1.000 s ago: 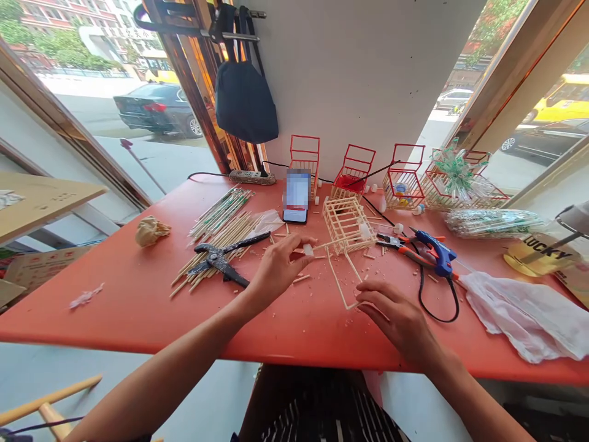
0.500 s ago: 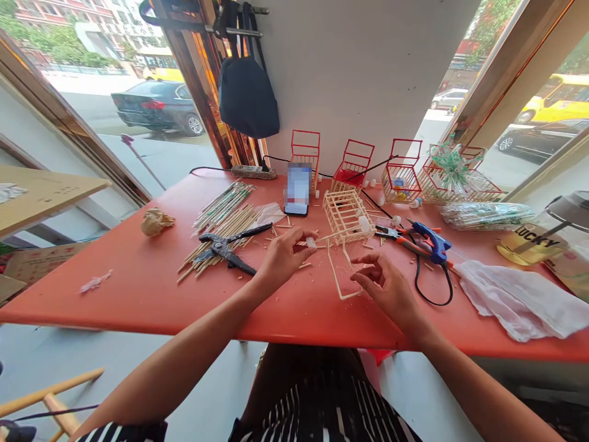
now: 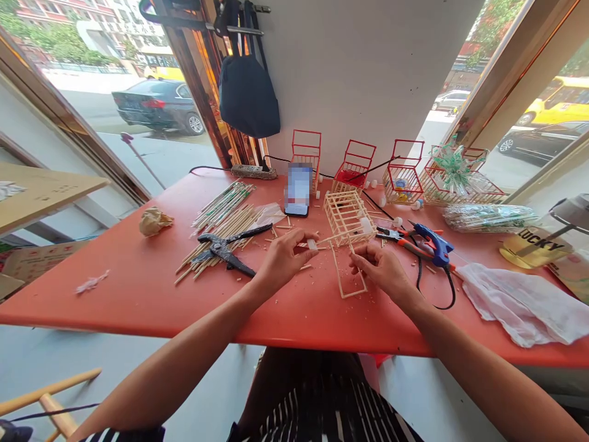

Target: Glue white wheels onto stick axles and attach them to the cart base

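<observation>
My left hand (image 3: 283,261) rests on the red table (image 3: 138,294), its fingers pinching a thin stick that carries a small white cap (image 3: 312,244). My right hand (image 3: 381,270) lies beside it, fingers closed on the top of a flat rectangular stick frame (image 3: 347,276) lying on the table. Just behind both hands stands an unpainted stick cage (image 3: 346,216). Between my hands the table is littered with short stick offcuts.
Black shears (image 3: 227,248) lie on a pile of sticks (image 3: 221,230) to the left. A phone (image 3: 297,189) leans behind. A blue glue gun (image 3: 432,242), orange pliers (image 3: 396,236), a white cloth (image 3: 519,304) and several red cages (image 3: 354,162) sit right and back.
My right hand moved up from the table's near edge to the stick frame and closed on its top. My left hand stayed in place with the stick.
</observation>
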`<state>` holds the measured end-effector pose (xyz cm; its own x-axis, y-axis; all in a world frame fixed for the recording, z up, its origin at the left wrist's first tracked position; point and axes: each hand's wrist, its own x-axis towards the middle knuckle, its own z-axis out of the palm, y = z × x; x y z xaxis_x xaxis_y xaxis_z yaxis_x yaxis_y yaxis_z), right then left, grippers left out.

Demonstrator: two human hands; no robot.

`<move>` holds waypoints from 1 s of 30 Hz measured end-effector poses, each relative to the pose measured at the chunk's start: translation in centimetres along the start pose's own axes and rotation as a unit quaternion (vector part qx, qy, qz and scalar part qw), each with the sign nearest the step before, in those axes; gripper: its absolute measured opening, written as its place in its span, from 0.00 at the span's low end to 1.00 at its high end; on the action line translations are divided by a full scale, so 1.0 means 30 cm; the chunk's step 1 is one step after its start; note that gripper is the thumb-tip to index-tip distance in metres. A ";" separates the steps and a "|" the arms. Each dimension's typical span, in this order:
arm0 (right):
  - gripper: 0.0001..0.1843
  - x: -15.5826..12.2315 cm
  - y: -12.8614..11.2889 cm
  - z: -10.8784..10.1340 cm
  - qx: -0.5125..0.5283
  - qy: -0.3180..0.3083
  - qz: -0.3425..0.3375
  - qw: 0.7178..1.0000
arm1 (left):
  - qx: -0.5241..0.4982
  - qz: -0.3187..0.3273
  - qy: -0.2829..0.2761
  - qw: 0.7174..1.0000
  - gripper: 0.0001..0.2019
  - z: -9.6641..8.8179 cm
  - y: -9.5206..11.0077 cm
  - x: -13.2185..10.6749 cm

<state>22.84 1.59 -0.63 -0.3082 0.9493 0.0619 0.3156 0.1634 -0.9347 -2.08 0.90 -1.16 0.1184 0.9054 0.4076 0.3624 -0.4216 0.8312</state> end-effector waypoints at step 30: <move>0.19 0.015 0.000 -0.003 -0.083 0.024 -0.018 0.996 | 0.091 0.022 -0.044 0.995 0.13 0.015 -0.017 0.015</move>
<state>22.79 2.04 -0.57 -0.2802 0.9530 0.1150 0.4497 0.2362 -0.8614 -1.80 1.53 -1.57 0.2158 0.8909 0.3997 0.5161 -0.4515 0.7278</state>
